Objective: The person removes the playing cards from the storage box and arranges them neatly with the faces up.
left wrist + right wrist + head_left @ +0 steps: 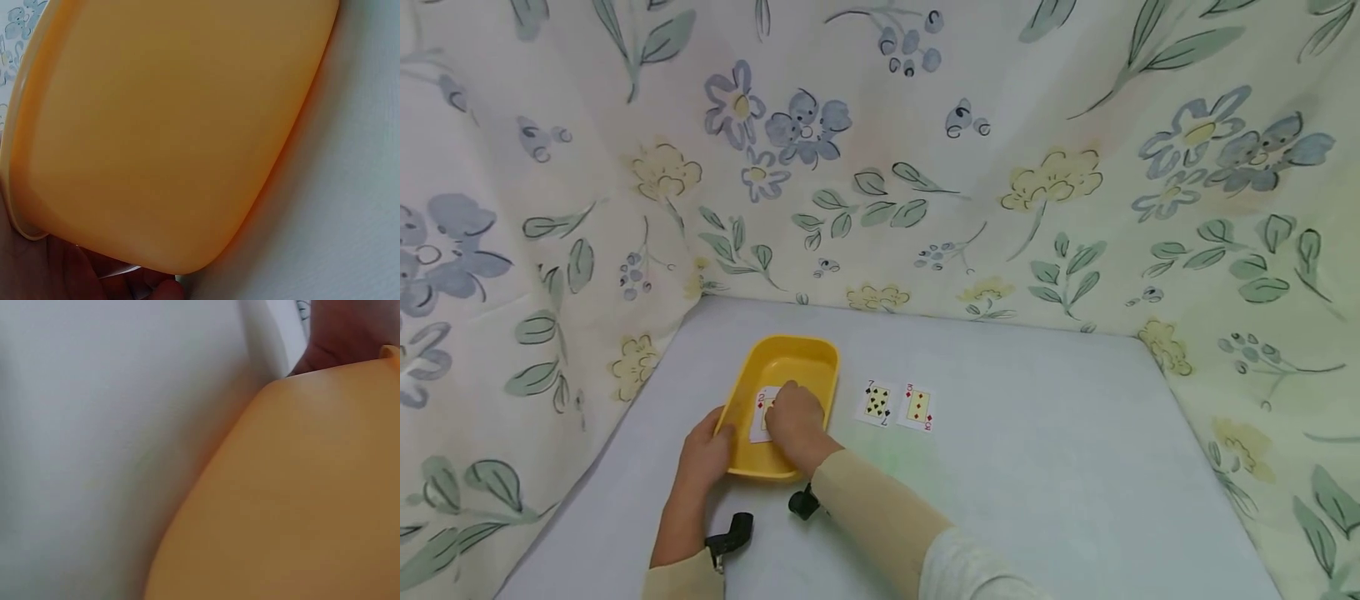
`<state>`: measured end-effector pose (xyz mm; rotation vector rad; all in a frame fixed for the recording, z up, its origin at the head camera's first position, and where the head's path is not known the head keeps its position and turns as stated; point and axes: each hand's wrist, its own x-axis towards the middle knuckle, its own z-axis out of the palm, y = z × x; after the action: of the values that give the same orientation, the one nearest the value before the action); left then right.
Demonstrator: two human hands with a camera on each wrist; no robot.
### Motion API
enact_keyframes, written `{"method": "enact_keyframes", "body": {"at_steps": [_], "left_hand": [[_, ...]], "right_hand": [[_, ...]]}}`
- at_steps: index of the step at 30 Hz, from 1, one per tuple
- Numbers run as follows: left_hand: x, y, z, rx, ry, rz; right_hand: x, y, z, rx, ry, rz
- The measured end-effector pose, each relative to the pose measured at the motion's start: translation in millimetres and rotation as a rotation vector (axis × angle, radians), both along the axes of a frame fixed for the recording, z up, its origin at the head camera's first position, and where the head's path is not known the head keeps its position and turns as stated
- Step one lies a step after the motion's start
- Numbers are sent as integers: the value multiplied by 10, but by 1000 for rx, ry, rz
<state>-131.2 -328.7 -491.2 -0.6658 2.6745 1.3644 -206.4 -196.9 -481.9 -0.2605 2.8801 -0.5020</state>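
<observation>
My left hand [707,450] grips the left side of a yellow plastic tray [784,343], thumb over the rim. In the left wrist view its fingers [75,275] show beside the tray's outer wall [175,125]. Inside the tray lies a two of diamonds playing card [758,423]. My right hand [796,421] reaches into the tray and covers this card's right part. Its fingertips are hidden, so whether they pinch the card cannot be seen. The right wrist view shows mostly the tray's outer wall [300,487].
Right of the tray, a seven of spades [877,403] and a red diamonds card [917,407] lie face up side by side on the white table [1060,450]. A floral curtain [910,125] hangs behind and along both sides of the table.
</observation>
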Motion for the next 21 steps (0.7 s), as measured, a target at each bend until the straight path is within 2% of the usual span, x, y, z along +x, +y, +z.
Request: {"method": "enact_keyframes", "body": {"at_steps": [9,21], "left_hand": [[-1,-13,-2,5,-9,-11],[-15,-24,-26,9,-2,0]], "right_hand": [[-33,-64,-52,73,9,7],[-66,-86,-82,96,3,28]]}}
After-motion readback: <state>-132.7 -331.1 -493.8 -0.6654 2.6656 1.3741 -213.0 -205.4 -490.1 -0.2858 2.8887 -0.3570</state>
